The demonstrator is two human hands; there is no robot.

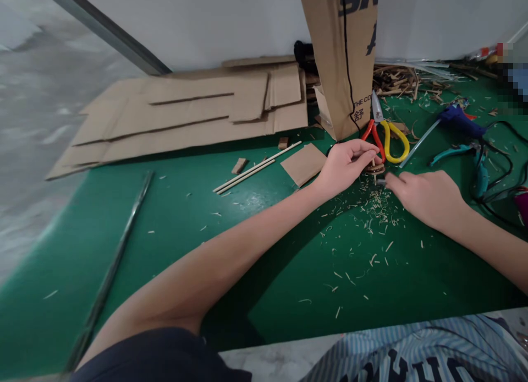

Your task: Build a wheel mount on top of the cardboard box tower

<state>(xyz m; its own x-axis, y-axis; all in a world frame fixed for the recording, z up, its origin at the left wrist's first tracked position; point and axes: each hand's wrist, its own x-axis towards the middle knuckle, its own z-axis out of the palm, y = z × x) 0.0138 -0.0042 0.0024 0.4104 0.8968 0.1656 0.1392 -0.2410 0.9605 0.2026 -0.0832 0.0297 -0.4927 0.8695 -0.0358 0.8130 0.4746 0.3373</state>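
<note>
My left hand [348, 163] pinches a thin wooden stick that carries a small brown disc [374, 169]. The stick's pale tip pokes out below the disc. Close by on the right, my right hand [427, 197] is closed on a small grey blade [381, 182], mostly hidden by the fingers, with its end near the stick's tip. Pale wood shavings [377, 206] are scattered under both hands. Just behind my left hand lie scissors [396, 142] with one red and one yellow handle. A square of cardboard [303, 164] lies beside my left wrist.
Two thin wooden sticks [256, 170] and small cardboard scraps lie left. Flat cardboard sheets [185, 112] are stacked behind, near an upright cardboard box [346, 57]. To the right are a blue glue gun [462, 121], teal-handled pliers [480, 173] and dark cables on the green table [289, 283].
</note>
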